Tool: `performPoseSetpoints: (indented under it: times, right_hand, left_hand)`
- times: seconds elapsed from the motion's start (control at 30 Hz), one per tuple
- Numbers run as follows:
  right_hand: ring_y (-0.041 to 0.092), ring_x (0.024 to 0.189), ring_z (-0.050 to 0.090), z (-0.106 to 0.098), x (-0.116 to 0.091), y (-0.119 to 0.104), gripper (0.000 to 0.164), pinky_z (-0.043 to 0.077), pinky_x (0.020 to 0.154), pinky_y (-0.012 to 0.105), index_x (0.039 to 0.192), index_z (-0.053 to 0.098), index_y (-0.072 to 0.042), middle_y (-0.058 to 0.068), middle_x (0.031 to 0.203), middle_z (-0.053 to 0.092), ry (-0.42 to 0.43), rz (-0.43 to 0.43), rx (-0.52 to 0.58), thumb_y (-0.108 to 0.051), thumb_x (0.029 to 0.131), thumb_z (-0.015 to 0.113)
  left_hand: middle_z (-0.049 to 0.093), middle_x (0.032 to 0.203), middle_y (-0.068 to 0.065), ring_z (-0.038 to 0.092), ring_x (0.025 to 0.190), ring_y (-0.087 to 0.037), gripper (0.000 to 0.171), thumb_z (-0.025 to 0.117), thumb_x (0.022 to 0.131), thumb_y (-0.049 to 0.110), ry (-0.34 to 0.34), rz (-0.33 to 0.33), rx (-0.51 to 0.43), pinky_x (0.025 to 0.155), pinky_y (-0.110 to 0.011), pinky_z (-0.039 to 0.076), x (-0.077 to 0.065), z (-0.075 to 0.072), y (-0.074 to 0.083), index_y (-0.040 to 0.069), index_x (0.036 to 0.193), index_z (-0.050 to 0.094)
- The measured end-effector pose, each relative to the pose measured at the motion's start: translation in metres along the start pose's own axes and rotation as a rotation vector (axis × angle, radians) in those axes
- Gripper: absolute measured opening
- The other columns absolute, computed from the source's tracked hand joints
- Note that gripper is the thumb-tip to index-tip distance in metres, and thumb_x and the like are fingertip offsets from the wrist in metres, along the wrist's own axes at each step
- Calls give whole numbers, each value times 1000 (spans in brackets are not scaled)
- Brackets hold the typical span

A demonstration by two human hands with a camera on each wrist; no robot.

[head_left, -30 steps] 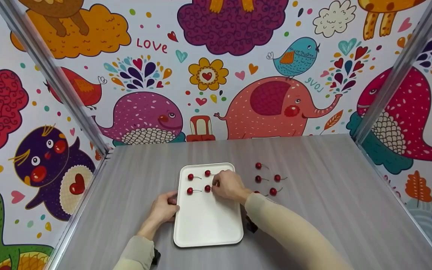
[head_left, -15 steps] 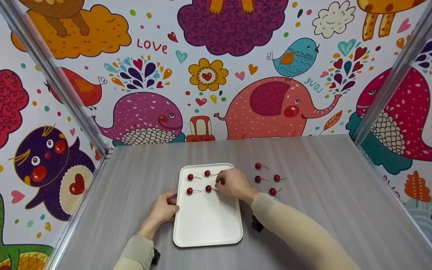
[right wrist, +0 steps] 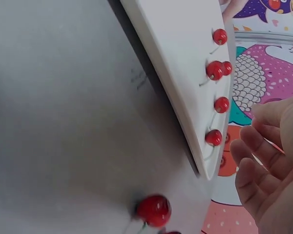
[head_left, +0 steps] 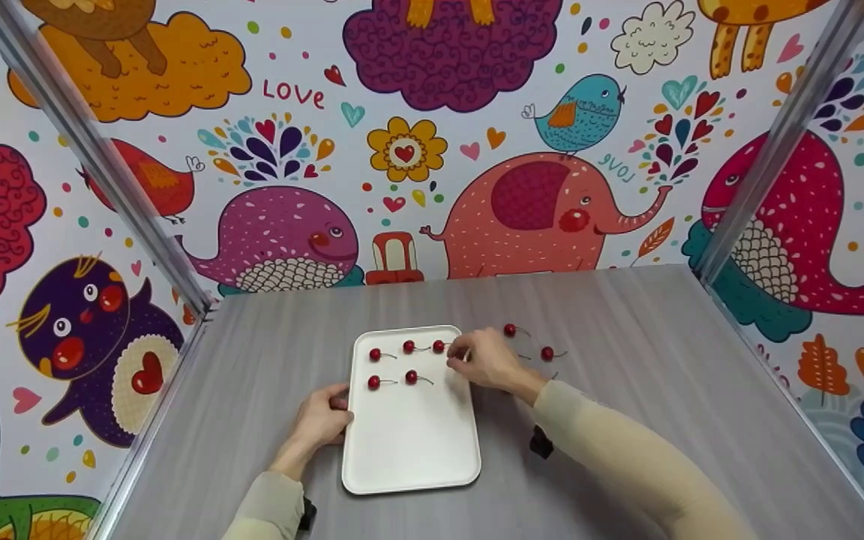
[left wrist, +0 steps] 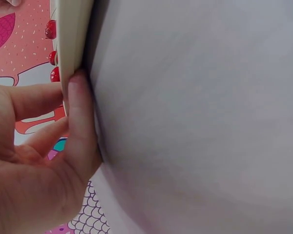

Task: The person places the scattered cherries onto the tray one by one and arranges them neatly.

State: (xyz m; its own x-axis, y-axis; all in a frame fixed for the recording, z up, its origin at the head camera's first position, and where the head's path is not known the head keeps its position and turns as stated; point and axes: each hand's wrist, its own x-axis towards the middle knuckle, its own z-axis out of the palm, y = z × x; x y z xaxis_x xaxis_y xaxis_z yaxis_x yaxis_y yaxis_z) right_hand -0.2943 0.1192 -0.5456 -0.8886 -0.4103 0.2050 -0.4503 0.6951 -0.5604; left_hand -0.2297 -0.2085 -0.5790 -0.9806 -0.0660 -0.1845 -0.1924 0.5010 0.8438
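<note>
A white rectangular tray [head_left: 411, 442] lies on the table in the head view. Toward its far end three red cherries with stems form a row, the rightmost cherry [head_left: 438, 346] being closest to my right hand [head_left: 488, 360]. Two more, including a cherry [head_left: 411, 377], lie in a second row. My right hand hovers over the tray's right edge; the right wrist view shows its fingers [right wrist: 254, 141] loosely bent, holding nothing. At the left side my left hand [head_left: 319, 420] grips the tray's edge, its digits [left wrist: 79, 105] against the rim and side wall in the left wrist view.
Right of the tray several loose cherries lie on the grey table [head_left: 612, 322], among them a cherry [head_left: 547, 353] and a farther cherry [head_left: 510, 330]; my right hand and forearm partly hide others. A patterned wall [head_left: 394, 75] and metal posts [head_left: 769, 150] bound the table.
My right hand has let go of the third cherry in the far row and moved right, uncovering it. The left hand stays at the tray's edge. The head view has shifted slightly.
</note>
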Motion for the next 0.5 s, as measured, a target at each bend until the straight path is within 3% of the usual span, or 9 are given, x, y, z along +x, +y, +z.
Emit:
performPoseSetpoints:
  times: [0.2, 0.5]
  right_hand:
    - [11, 78, 68, -14, -12, 8, 13, 59, 68, 28, 107, 88, -6, 5, 95, 84, 3, 13, 43, -15, 100, 81]
    - [14, 79, 72, -35, -32, 30, 9, 60, 68, 27, 104, 88, -8, 5, 96, 85, 54, -58, 39, -12, 99, 82]
  left_hand:
    - [68, 103, -13, 67, 82, -20, 68, 67, 85, -8, 2, 10, 6, 62, -34, 64, 0, 1, 0, -6, 153, 63]
    - [67, 101, -12, 68, 77, -19, 69, 65, 84, -9, 1, 4, -26, 61, -35, 65, -1, 1, 1, -5, 153, 64]
